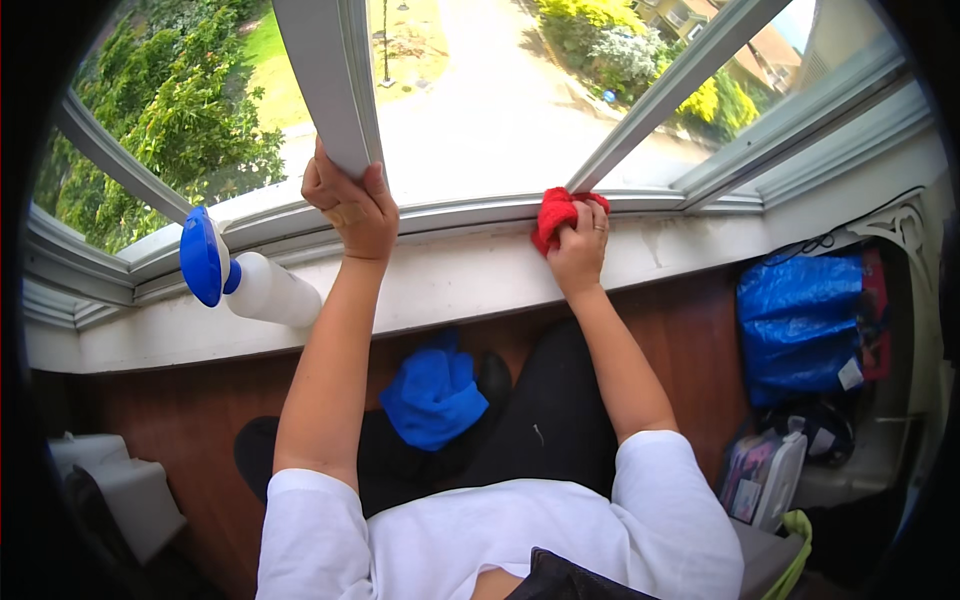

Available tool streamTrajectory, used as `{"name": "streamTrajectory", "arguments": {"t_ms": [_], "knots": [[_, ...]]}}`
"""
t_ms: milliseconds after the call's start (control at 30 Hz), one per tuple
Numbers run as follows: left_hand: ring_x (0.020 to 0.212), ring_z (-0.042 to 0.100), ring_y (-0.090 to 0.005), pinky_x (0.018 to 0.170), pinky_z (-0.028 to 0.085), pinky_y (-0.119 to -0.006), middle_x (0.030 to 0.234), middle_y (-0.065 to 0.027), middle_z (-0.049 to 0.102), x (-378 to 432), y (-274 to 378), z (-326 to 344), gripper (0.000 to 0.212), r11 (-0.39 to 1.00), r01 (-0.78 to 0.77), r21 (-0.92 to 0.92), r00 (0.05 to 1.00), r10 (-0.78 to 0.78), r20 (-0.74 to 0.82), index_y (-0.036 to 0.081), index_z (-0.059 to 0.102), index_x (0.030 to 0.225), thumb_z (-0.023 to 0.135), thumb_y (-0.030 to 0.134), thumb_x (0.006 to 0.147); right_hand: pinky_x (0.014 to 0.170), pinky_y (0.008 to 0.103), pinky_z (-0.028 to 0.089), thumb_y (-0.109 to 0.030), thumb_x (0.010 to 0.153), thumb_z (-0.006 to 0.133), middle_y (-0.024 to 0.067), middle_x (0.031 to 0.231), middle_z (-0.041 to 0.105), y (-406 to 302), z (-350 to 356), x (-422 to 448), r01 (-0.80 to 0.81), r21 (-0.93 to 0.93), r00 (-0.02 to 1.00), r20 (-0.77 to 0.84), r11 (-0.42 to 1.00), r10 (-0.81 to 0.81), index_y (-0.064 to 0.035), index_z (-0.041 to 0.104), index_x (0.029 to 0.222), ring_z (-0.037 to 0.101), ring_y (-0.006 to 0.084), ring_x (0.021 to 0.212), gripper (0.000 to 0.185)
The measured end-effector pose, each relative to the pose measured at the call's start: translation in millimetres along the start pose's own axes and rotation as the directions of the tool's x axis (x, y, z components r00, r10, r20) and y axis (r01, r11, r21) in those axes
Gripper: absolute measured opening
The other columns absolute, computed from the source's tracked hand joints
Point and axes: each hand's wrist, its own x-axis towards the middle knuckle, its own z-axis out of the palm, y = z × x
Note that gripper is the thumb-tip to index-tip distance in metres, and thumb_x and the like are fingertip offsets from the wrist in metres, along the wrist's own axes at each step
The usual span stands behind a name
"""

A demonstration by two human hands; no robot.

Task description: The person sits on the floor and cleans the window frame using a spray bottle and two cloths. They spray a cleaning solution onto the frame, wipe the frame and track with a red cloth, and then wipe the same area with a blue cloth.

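Note:
My left hand [352, 202] grips the lower end of a white window sash frame [330, 82], thumb on its right side. A bunched red cloth [553, 216] is in my right hand [581, 247], pressed against the window's bottom track [472, 211] at the foot of a slanting frame bar [660, 105]. Left of my left forearm, a white spray bottle [274, 291] with a blue trigger head [202, 257] stands on the white sill [450, 274]. Below the sill, a blue cloth [435, 394] lies by my legs.
On the right stand a blue bag [799, 322], a clear plastic box with a white lid [765, 480] and a white bracket with a dark cable [825, 238]. White boxlike objects [127, 487] are at lower left on the wooden floor [217, 427]. Trees and a paved area show outside.

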Motion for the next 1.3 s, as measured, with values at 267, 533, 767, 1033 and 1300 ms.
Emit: {"name": "streamTrajectory", "arguments": {"t_ms": [267, 533, 767, 1033, 1300], "knots": [[0.105, 0.03, -0.0301, 0.093, 0.027, -0.04, 0.122, -0.02, 0.034, 1, 1, -1, 0.057, 1.0, 0.007, -0.02, 1.0, -0.007, 0.014, -0.004, 0.026, 0.137, 0.049, 0.022, 0.092, 0.088, 0.0455, 0.038, -0.005, 0.063, 0.063, 0.0148, 0.108, 0.051, -23, 13, -7, -0.139, 0.027, 0.99, -0.005, 0.99, 0.139, -0.0032, 0.062, 0.092, 0.047, 0.035, 0.108, 0.029], [0.105, 0.03, -0.0307, 0.093, 0.028, -0.04, 0.122, -0.0213, 0.031, 1, -2, 0, 0.056, 0.999, -0.005, -0.05, 1.0, 0.005, -0.009, -0.005, 0.025, 0.137, 0.048, 0.022, 0.093, 0.083, 0.0415, 0.042, -0.006, 0.065, 0.057, 0.0129, 0.104, 0.053, -100, 21, 14, 0.13, 0.254, 0.992, -0.026, 0.958, -0.127, -0.0025, 0.061, 0.078, 0.049, 0.031, 0.104, 0.014], [0.105, 0.03, -0.0301, 0.092, 0.029, -0.04, 0.12, -0.0207, 0.03, 2, -6, -4, 0.057, 0.998, 0.009, -0.057, 1.0, -0.008, 0.013, -0.003, 0.025, 0.138, 0.05, 0.021, 0.093, 0.092, 0.0426, 0.041, -0.003, 0.062, 0.065, 0.0143, 0.112, 0.05, 6, -5, 8, -0.025, 0.117, 0.999, -0.022, 0.993, 0.028, -0.0081, 0.066, 0.091, 0.048, 0.0338, 0.104, 0.029], [0.107, 0.028, -0.0304, 0.092, 0.028, -0.04, 0.121, -0.0215, 0.03, 1, -2, -7, 0.057, 0.999, 0.005, -0.035, 0.997, -0.002, 0.077, -0.003, 0.024, 0.137, 0.05, 0.019, 0.092, 0.094, 0.0453, 0.039, 0.006, 0.062, 0.058, 0.0189, 0.12, 0.047, -61, 14, 5, -0.082, 0.176, 0.994, -0.057, 0.981, 0.093, 0.0036, 0.061, 0.085, 0.044, 0.039, 0.107, 0.024], [0.111, 0.026, -0.0324, 0.096, 0.026, -0.042, 0.124, -0.022, 0.029, 2, -4, -5, 0.056, 0.996, -0.056, -0.076, 0.993, 0.063, 0.095, -0.006, 0.022, 0.136, 0.049, 0.017, 0.092, 0.091, 0.0421, 0.041, 0.002, 0.067, 0.055, 0.0211, 0.118, 0.048, -176, 31, 21, 0.154, 0.505, 0.986, -0.024, 0.849, -0.165, 0.0038, 0.059, 0.08, 0.045, 0.0392, 0.104, 0.014]]}}
